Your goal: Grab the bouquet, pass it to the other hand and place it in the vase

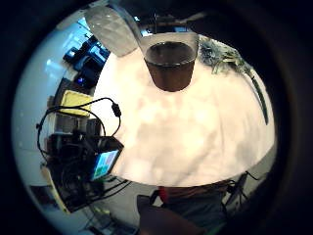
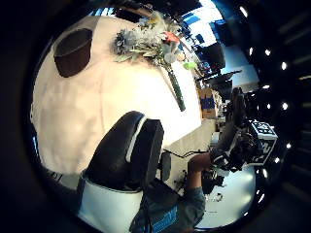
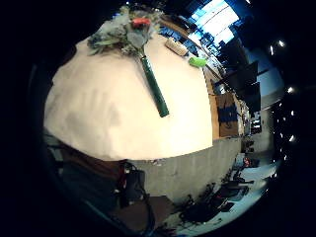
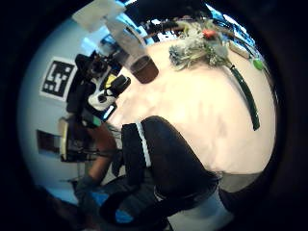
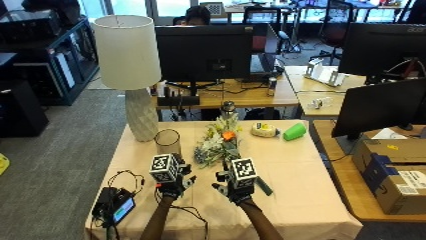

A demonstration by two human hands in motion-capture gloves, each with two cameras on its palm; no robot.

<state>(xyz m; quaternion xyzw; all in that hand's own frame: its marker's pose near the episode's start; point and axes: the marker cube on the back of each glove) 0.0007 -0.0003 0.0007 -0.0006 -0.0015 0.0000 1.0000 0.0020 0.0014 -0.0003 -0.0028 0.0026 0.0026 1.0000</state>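
both gloved hands, left hand (image 5: 172, 186) and right hand (image 5: 234, 191), hover with relaxed, empty fingers before the bouquet (image 5: 219, 142), which lies beside the vase (image 5: 168, 142), apparently readying the pickup.

A white lamp (image 5: 128, 65) with a ribbed base stands at the far left corner of the table (image 5: 299, 195), which is covered by a pale cloth. Along the far edge, well to the lamp's right, lies a small white and yellow object (image 5: 265, 130), with a green cup (image 5: 294, 131) on its side just beside it. Toward the near left corner, well away from the lamp, sits a black device (image 5: 116, 205) with a lit screen and a looped cable.
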